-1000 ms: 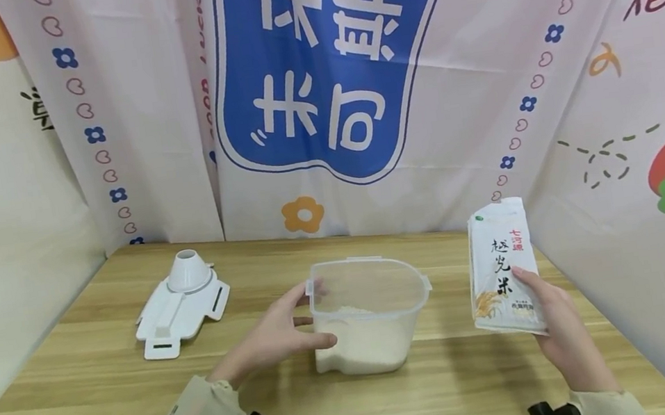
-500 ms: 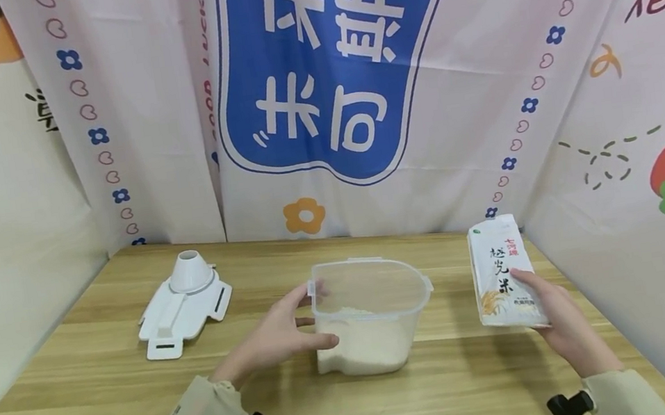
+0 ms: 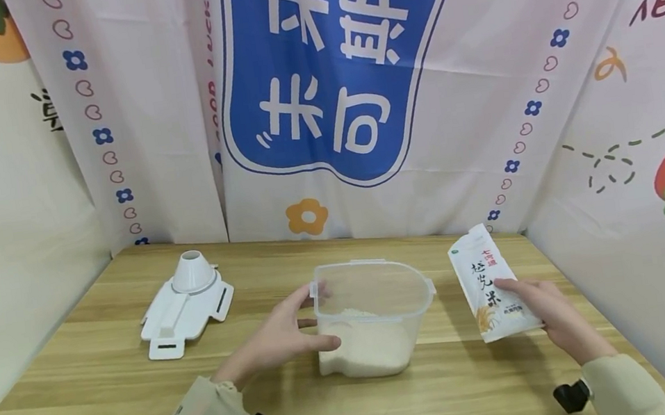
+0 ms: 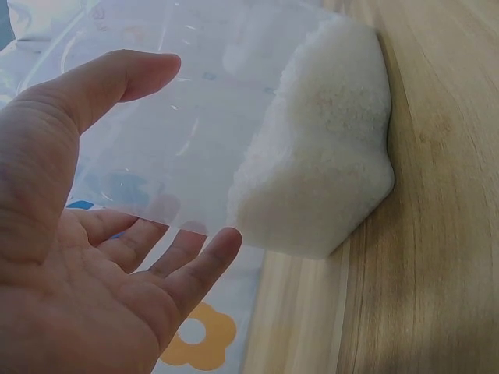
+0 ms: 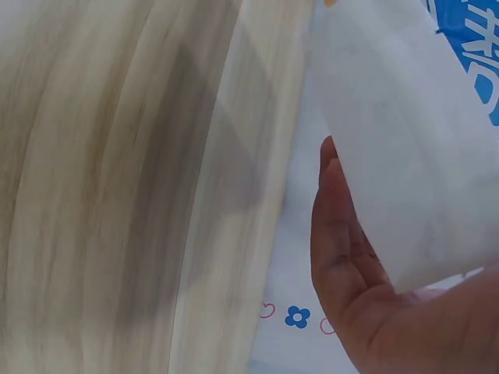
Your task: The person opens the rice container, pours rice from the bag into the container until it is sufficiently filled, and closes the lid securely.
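Packet (image 3: 484, 293), pinched in your right hand (image 3: 553, 310) at the clear container's (image 3: 385, 318) three o'clock, has tipped from near twelve toward eleven. Your left hand (image 3: 279, 337) curves thumb and fingers round the unmoved container; work apparently centers on the packet.

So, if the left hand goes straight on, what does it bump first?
Probably the clear, deep plastic tub of white grains: the left hand curves around its side, though depth is unclear.

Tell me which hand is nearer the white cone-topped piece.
Left. The left hand is right of the white cone-topped piece, at the clear container; the right hand is farther right, past the container, holding the white bag.
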### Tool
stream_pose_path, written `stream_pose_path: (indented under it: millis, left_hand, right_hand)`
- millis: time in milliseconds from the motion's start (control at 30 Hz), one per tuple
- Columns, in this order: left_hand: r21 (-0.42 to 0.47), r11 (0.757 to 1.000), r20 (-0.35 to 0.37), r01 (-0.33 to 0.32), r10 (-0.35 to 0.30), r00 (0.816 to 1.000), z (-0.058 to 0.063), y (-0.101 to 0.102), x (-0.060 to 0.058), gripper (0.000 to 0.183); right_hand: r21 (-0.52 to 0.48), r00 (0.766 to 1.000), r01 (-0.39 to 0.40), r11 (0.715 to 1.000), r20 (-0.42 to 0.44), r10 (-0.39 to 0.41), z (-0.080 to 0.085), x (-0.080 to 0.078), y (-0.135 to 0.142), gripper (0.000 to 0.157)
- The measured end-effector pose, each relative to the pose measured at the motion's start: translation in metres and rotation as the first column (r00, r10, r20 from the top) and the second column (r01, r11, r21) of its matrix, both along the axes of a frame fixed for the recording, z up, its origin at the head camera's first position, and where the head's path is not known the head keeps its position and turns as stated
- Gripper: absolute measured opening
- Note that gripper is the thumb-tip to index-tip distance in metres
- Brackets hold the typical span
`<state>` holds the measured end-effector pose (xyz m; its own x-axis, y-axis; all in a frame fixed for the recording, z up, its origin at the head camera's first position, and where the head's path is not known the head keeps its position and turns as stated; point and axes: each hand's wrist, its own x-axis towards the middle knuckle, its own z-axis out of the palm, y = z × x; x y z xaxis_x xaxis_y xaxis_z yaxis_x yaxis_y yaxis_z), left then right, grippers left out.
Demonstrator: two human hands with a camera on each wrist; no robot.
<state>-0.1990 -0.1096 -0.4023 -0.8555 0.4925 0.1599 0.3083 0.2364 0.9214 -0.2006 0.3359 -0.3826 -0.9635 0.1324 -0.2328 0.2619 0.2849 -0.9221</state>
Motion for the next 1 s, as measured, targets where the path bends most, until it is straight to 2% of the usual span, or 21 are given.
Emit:
stream_pose_path:
  millis: [367, 733, 1000]
  left_hand:
    - [0.007, 1.0, -0.01, -0.004, 0.004, 1.0, 0.0, 0.0, 0.0, 0.09]
    - [0.038, 0.999, -0.012, 0.014, -0.014, 1.0, 0.002, 0.0, 0.001, 0.091]
    - [0.001, 1.0, -0.023, 0.007, -0.007, 1.0, 0.0, -0.001, 0.0, 0.09]
  right_hand:
    - [0.074, 1.0, -0.024, 0.997, 0.009, 0.023, 0.0, -0.007, 0.0, 0.052]
    - [0.119, 0.998, -0.069, 0.991, -0.003, 0.07, -0.002, -0.005, 0.006, 0.042]
    - [0.197, 0.996, -0.089, 0.976, 0.043, 0.082, -0.006, -0.005, 0.014, 0.043]
